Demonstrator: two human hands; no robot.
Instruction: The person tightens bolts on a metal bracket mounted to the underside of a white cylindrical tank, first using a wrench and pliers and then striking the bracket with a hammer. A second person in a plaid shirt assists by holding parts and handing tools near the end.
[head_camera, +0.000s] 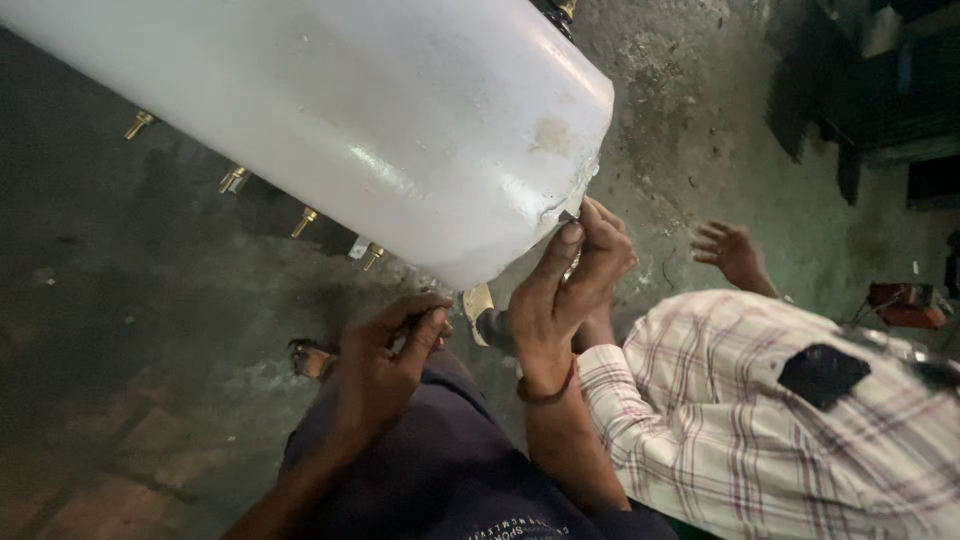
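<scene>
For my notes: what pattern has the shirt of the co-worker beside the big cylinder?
The shirt is pale with reddish and dark checks, seen in the head view.

Cylinder (330, 110) above both hands — co-worker (800, 420) to the right, beside it.

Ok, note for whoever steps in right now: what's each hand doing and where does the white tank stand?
Right hand: fingertips pinched on the lower rim of the white cylindrical tank, at a chipped spot on the edge.
Left hand: below the tank, fingers curled, apart from it; whether it holds anything cannot be told.
The tank lies tilted across the top of the view, brass fittings in a row along its underside.
A second person in a checked shirt crouches at right, their hand off the tank.
Done or left: cannot be told.
</scene>
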